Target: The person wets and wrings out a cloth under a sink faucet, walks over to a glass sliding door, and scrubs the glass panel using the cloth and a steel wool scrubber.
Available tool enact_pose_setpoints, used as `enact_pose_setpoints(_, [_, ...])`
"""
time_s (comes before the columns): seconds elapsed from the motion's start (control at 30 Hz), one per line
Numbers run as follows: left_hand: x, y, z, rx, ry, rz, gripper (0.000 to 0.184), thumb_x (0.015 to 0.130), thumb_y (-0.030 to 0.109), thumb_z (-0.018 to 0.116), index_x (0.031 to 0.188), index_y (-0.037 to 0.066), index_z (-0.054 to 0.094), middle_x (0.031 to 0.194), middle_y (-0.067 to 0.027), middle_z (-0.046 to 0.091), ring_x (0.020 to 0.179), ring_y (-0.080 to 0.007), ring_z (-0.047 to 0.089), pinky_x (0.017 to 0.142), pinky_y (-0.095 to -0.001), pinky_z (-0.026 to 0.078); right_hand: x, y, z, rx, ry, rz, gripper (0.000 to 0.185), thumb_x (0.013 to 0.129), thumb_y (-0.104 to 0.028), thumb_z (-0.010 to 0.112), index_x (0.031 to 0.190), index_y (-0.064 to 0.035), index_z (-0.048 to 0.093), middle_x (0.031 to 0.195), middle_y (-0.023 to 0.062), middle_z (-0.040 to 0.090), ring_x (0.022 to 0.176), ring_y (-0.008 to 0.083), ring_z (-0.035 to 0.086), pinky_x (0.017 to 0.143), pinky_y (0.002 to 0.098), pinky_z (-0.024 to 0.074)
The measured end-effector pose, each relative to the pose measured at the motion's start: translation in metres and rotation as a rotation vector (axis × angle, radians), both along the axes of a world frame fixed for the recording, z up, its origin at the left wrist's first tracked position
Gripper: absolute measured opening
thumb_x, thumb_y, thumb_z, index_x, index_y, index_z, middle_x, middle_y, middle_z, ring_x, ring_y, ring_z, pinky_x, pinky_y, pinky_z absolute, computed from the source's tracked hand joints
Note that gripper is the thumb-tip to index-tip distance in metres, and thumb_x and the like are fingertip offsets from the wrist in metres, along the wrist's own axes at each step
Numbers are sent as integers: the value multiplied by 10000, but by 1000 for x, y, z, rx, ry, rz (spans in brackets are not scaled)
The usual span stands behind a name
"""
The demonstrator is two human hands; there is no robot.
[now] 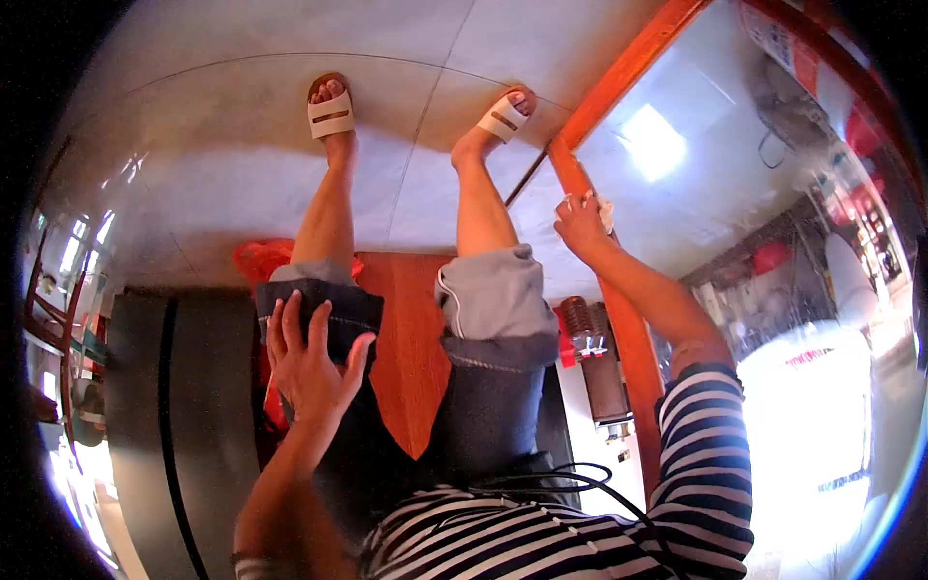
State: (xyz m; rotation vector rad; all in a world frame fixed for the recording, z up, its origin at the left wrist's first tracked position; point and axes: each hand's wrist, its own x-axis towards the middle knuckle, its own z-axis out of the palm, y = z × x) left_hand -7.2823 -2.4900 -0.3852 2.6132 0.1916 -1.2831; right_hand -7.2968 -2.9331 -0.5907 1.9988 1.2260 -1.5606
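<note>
From my remote feed, the right hand's [583, 227] fingers curl closed around a pale wad [606, 215] at the orange frame [635, 387]. The wad peeks out right of the knuckles; its long axis is hidden. The bar runs away from the body. The left hand [314, 362] lies spread, gripping nothing, on a trouser leg [353, 314].

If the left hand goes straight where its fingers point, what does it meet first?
The left hand would probably meet the grey trouser band, though depth is unclear; it may pass above.
</note>
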Motion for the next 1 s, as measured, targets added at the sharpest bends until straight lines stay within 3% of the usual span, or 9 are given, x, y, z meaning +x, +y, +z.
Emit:
enact_pose_setpoints(0.13, [-1, 6, -5, -24, 21, -24, 532, 779, 488, 637, 1135, 99, 568, 1317, -185, 423, 1253, -399, 352, 1027, -523, 287, -27, -1, -85, 3, -270, 99, 229, 850, -284, 505, 938, -199, 699, 1169, 59, 544, 1091, 302, 455, 805, 563, 365])
enact_pose_setpoints(0.2, [5, 6, -5, -20, 47, -52, 525, 793, 467, 633, 1158, 99, 549, 1321, -182, 423, 1257, -400, 356, 1031, -522, 288, -16, 7, -112, -82, -229, 72, 259, 865, -314, 496, 990, -189, 686, 1157, 44, 554, 1125, 327, 432, 806, 610, 346])
enact_pose_setpoints(0.33, [6, 10, -8, -35, 24, -60, 528, 759, 460, 669, 1147, 118, 562, 1334, -180, 412, 1259, -400, 349, 1028, -536, 276, 0, -20, -207, -178, -418, -144, 251, 841, -310, 518, 1004, -172, 652, 1143, 59, 564, 1086, 325, 480, 829, 590, 356])
enact_pose_setpoints(0.53, [15, 2, -9, 10, 49, -129, 504, 786, 453, 648, 1145, 110, 558, 1328, -173, 422, 1257, -402, 353, 1023, -520, 296, 155, -29, -194, -239, -844, 145, 285, 846, -256, 507, 1093, -148, 600, 1133, 70, 562, 1102, 285, 492, 844, 518, 394])
enact_pose_setpoints(0.63, [21, -2, -8, 40, 39, -151, 495, 786, 431, 656, 1144, 105, 556, 1327, -168, 424, 1252, -404, 359, 1018, -506, 310, 151, -32, -194, -199, -736, -8, 280, 854, -266, 496, 1092, -152, 589, 1098, 62, 561, 1062, 270, 504, 812, 479, 419])
enact_pose_setpoints(0.67, [23, -3, -9, 52, 34, -158, 493, 782, 424, 662, 1144, 106, 556, 1327, -167, 425, 1249, -404, 361, 1016, -504, 313, 110, -47, -220, -336, -1078, 689, 227, 879, -278, 472, 1035, -151, 577, 1021, 67, 562, 990, 277, 508, 778, 481, 429])
enact_pose_setpoints(0.73, [24, -2, -10, 35, 24, -148, 494, 780, 424, 664, 1142, 107, 556, 1328, -164, 427, 1247, -402, 364, 1016, -503, 316, 61, -53, -229, -410, -1163, 1082, 209, 897, -288, 459, 992, -156, 590, 964, 75, 572, 952, 293, 507, 744, 494, 430])
enact_pose_setpoints(0.83, [22, -3, -9, 32, 30, -138, 498, 780, 461, 647, 1115, 101, 569, 1305, -174, 438, 1236, -398, 373, 1023, -512, 304, 10, 14, -139, -189, -549, 95, 260, 874, -282, 493, 1034, -179, 669, 1025, 82, 596, 1053, 316, 489, 739, 528, 404])
enact_pose_setpoints(1.0, [11, -12, -8, 18, -15, -145, 503, 779, 492, 637, 1088, 99, 588, 1273, -177, 467, 1220, -386, 395, 1015, -501, 319, -22, 45, -59, -400, -256, -69, 266, 857, -245, 506, 1044, -188, 687, 1173, 6, 568, 1176, 275, 409, 823, 528, 327])
